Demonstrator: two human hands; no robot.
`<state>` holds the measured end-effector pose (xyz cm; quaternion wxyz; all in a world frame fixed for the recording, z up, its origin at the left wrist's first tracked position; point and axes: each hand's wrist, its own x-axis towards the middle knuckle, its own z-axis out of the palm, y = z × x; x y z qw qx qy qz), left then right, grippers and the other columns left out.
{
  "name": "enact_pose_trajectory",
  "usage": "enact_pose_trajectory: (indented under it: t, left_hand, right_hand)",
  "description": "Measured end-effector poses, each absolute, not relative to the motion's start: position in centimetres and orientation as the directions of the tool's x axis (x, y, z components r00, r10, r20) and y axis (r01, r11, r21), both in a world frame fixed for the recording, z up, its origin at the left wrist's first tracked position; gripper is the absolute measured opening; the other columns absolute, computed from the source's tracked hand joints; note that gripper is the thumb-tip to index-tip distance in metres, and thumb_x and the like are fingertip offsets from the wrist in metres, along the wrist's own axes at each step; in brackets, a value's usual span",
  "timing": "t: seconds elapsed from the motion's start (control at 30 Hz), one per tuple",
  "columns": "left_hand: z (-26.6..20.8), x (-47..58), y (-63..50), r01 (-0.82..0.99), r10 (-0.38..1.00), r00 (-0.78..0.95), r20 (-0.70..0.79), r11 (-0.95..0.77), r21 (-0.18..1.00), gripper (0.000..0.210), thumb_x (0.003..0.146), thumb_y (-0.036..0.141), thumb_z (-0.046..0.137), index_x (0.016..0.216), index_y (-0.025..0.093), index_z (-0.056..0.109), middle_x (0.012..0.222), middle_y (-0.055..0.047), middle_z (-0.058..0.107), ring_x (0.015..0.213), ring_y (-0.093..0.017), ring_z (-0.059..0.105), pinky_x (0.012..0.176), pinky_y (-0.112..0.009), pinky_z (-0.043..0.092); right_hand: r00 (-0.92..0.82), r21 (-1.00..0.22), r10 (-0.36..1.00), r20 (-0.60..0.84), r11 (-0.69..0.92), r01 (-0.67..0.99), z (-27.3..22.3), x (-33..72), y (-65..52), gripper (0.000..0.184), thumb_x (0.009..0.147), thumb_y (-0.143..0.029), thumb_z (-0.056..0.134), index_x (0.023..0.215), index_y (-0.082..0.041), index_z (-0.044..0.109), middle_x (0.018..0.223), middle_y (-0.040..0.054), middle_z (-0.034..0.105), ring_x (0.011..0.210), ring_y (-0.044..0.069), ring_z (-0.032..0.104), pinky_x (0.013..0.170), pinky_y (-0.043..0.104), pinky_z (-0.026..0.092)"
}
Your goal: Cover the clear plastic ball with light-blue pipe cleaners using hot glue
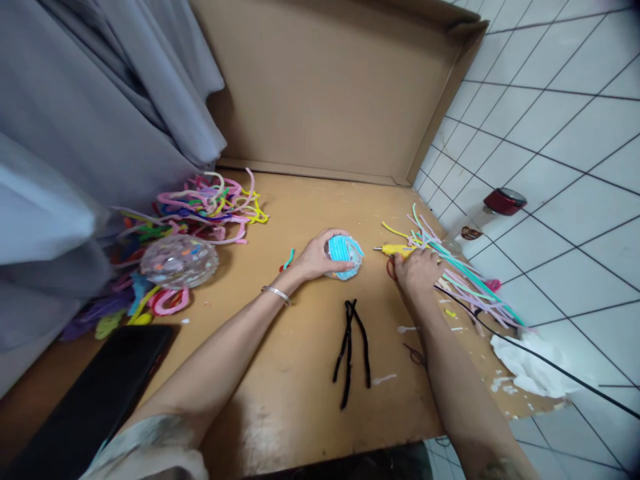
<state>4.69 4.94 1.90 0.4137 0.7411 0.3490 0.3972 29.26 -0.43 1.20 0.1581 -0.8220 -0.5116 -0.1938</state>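
My left hand [320, 255] is closed around a small round piece [351, 267] with blue fuzzy pipe cleaner [339, 249] laid in rows across its face. One blue strand curves along its right rim. To the right, my right hand [419, 272] is wrapped round a yellow hot glue gun [395, 250], whose metal nozzle points left towards the round piece without touching it. The gun's handle is mostly hidden under my fingers. Below the two hands, several black pipe cleaner pieces [349, 347] lie on the table, some crossing at the top.
Tangled coloured pipe cleaners [210, 203] and a clear faceted bowl [180, 261] lie left, near a black phone [95, 400]. Straight pipe cleaners [465, 280], a red-lidded jar [483, 220], white tissue [530, 367] and a black cord [530, 350] lie right. A cardboard panel [330, 87] stands behind.
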Motion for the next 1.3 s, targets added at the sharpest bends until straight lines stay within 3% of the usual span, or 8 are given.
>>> enact_pose_trajectory:
  t: [0.1,0.2,0.37,0.63,0.93,1.13,1.3]
  left_hand:
    - [1.7,4.7,5.1,0.186,0.833,0.455,0.314,-0.434,0.881,0.068,0.059,0.034,0.086,0.121,0.020,0.061,0.122,-0.007,0.064,0.108,-0.023,0.062,0.094,-0.035,0.050]
    - [1.6,4.7,5.2,0.167,0.820,0.463,0.337,-0.454,0.875,0.068,0.059,0.032,0.087,0.121,0.020,0.061,0.122,-0.008,0.064,0.109,-0.024,0.062,0.096,-0.037,0.049]
    - [1.6,4.7,5.1,0.162,0.809,0.469,0.356,-0.475,0.865,0.066,0.061,0.032,0.085,0.121,0.020,0.061,0.121,-0.008,0.064,0.109,-0.023,0.062,0.095,-0.036,0.049]
    - [1.9,4.8,4.9,0.172,0.790,0.483,0.377,-0.508,0.844,0.063,0.061,0.031,0.085,0.118,0.019,0.061,0.119,-0.009,0.063,0.109,-0.024,0.062,0.097,-0.037,0.048]
    - [1.9,4.9,5.0,0.185,0.768,0.490,0.413,-0.554,0.811,0.061,0.061,0.031,0.085,0.117,0.019,0.061,0.115,-0.007,0.063,0.106,-0.024,0.061,0.095,-0.038,0.048]
    - [1.8,4.9,5.0,0.179,0.757,0.493,0.430,-0.571,0.801,0.062,0.062,0.032,0.086,0.117,0.020,0.061,0.117,-0.008,0.063,0.108,-0.025,0.062,0.096,-0.038,0.048]
    - [1.6,4.8,5.2,0.172,0.741,0.499,0.449,-0.592,0.787,0.061,0.063,0.028,0.085,0.118,0.020,0.061,0.118,-0.008,0.063,0.109,-0.025,0.062,0.097,-0.039,0.049]
  right_hand:
    - [0.176,-0.131,0.776,0.606,-0.121,0.984,1.9,28.0,-0.7,0.035,0.089,-0.033,0.048,0.109,-0.011,0.065,0.101,0.0196,0.067,0.099,0.033,0.058,0.087,0.047,0.042]
    - [-0.043,-0.169,0.702,0.711,0.230,0.958,2.4,25.9,-1.2,0.029,0.091,-0.034,0.049,0.112,-0.018,0.062,0.094,0.0117,0.066,0.090,0.027,0.059,0.084,0.041,0.043]
    - [-0.218,-0.114,0.592,0.776,0.472,0.874,2.7,23.1,-2.3,0.023,0.093,-0.031,0.053,0.110,-0.019,0.063,0.093,0.0104,0.068,0.088,0.025,0.060,0.080,0.038,0.046]
    - [-0.189,-0.144,0.550,0.814,0.506,0.851,2.9,22.9,-2.7,0.023,0.097,-0.023,0.047,0.102,-0.023,0.070,0.090,0.0079,0.072,0.084,0.020,0.064,0.080,0.036,0.049]
    - [-0.312,0.053,0.428,0.848,0.518,0.854,2.4,22.6,-2.5,0.020,0.096,-0.018,0.052,0.108,-0.020,0.067,0.091,0.0088,0.074,0.083,0.019,0.067,0.076,0.033,0.051]
    - [-0.261,-0.027,0.361,0.895,0.629,0.777,2.1,22.4,-2.3,0.025,0.093,-0.011,0.052,0.110,-0.022,0.068,0.092,0.0085,0.074,0.089,0.020,0.069,0.079,0.035,0.055]
    - [-0.228,-0.103,0.391,0.892,0.666,0.739,1.5,21.9,-2.2,0.026,0.093,-0.011,0.053,0.109,-0.024,0.069,0.098,0.0079,0.076,0.093,0.021,0.071,0.082,0.038,0.057]
